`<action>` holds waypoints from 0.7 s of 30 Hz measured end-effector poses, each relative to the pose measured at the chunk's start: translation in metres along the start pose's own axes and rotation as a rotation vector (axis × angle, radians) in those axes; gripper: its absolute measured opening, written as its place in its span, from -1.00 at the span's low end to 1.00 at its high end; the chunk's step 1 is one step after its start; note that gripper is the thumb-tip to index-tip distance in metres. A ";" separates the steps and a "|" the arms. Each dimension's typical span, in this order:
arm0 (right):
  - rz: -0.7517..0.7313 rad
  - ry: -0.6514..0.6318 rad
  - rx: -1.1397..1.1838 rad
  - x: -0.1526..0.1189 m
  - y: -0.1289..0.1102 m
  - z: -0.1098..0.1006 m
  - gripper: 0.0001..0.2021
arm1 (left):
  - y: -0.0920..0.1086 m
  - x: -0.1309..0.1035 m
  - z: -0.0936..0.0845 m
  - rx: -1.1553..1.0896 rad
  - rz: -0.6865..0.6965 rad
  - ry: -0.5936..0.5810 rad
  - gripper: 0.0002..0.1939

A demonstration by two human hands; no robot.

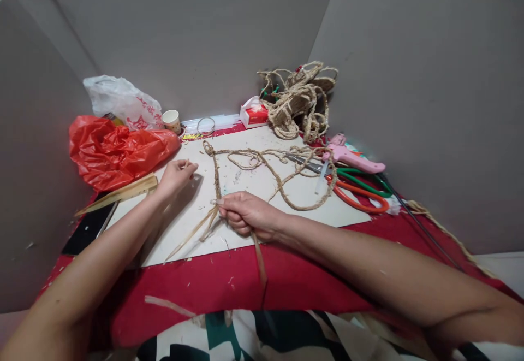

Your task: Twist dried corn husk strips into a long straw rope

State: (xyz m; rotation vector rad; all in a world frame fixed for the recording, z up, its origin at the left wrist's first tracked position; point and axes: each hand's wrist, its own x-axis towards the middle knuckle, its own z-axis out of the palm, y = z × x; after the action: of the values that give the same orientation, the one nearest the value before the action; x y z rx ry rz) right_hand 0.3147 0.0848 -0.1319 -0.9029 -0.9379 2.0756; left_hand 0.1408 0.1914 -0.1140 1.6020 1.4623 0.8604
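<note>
My right hand (251,214) is closed around the lower end of a twisted straw rope (216,175), thumb and forefinger pinching it. Loose flat straw strands (190,235) fan out to the left below the pinch, and another strand (260,260) hangs beneath the fist. Up and to the left, my left hand (177,176) hovers over the white board with its fingers pinched together; what they hold, if anything, is too small to name. The rope runs up to a knotted loop near the board's far side, then right into loose coils.
A white board (327,216) lies on a red cloth (196,282). Scissors with orange and green handles (360,200) and a pink glue gun (352,156) are at right. Behind are a rope bundle (301,101), tissue pack (254,112) and paper cup (171,120). A red bag (118,151) sits left.
</note>
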 end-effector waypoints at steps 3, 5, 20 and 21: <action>0.004 0.005 -0.017 0.001 0.001 -0.001 -0.74 | 0.009 0.047 0.016 0.050 0.001 0.070 -0.73; 0.001 0.005 -0.028 0.001 0.001 -0.002 -0.73 | 0.012 0.074 0.028 0.067 -0.024 0.090 -0.72; -0.066 0.139 0.040 0.021 -0.019 -0.021 -0.75 | 0.018 0.168 0.074 0.271 -0.018 0.212 -0.86; -0.058 0.140 0.049 0.021 -0.020 -0.021 -0.75 | 0.019 0.170 0.073 0.277 -0.009 0.201 -0.85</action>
State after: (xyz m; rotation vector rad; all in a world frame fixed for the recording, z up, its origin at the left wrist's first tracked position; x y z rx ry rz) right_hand 0.3267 0.1186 -0.1328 -0.9701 -0.8267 1.9512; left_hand 0.2322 0.3527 -0.1355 1.7461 1.7936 0.8633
